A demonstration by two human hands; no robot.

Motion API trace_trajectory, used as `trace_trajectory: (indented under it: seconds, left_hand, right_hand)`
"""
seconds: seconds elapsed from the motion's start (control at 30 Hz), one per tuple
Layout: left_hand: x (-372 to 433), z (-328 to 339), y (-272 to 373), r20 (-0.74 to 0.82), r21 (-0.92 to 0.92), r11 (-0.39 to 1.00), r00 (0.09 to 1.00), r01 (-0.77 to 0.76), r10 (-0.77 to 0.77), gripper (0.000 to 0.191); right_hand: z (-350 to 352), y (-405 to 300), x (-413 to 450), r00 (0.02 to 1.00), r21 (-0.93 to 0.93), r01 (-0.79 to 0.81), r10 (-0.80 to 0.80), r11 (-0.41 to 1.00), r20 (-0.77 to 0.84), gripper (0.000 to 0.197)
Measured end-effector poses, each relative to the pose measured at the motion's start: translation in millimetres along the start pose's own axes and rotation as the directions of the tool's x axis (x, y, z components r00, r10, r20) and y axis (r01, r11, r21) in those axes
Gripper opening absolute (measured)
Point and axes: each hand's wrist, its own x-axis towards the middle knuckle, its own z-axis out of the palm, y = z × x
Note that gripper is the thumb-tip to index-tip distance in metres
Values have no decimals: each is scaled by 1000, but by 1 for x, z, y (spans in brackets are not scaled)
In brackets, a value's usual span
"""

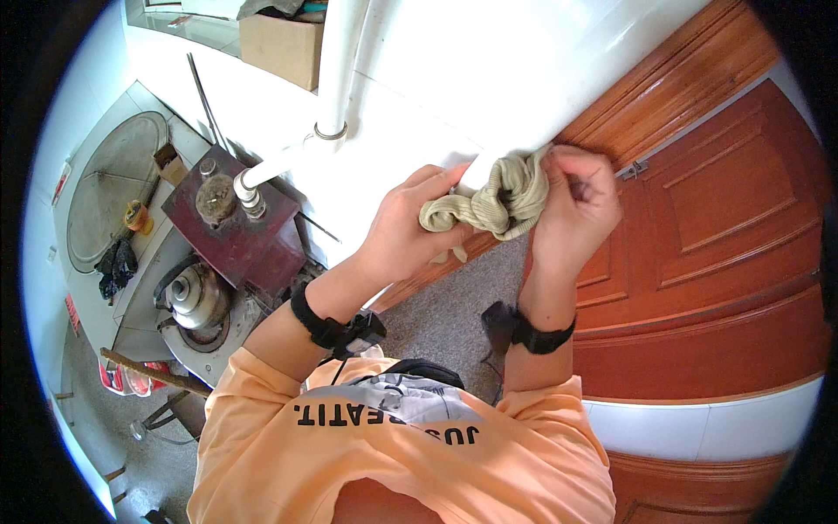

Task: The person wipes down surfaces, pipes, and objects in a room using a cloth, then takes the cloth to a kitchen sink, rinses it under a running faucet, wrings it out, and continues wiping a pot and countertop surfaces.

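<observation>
A bunched, olive-beige ribbed cloth [507, 196] hangs between my two hands in front of the white wall. My left hand [409, 223] grips its narrower, twisted end, with the thumb behind the folds and a small bit of fabric showing below the palm. On the other side, my right hand [576, 196] pinches the upper right edge of the cloth between thumb and curled fingers. The folds hide some of my fingertips. Each wrist wears a black strap with a small device.
A dark red stove [262, 242] with a white pipe [278, 167] stands at left, beside a metal kettle [196, 298]. A cardboard box [281, 49] sits on a ledge at the top. Wooden door panels [727, 196] with a metal latch [635, 170] lie to the right.
</observation>
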Motion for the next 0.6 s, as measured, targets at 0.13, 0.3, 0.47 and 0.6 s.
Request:
trace_trajectory:
  seconds: [0.13,0.3,0.47,0.6]
  left_hand:
    - [-1,0,8,32,-40,994,994,102,-101,39]
    - [0,-3,11,40,-40,996,996,84,-82,34]
    - [-6,2,-8,4,-41,999,1000,-4,4,57]
    - [-4,4,-2,-27,10,999,999,40,-39,52]
  right_hand:
    - [1,-30,38,997,112,-1,10,994,-80,12]
    - [1,-33,37,1000,86,-3,6,996,-28,15]
    - [14,-18,11,969,-63,246,-245,967,33,20]
    - [24,-38,50,966,-94,243,-250,965,-71,21]
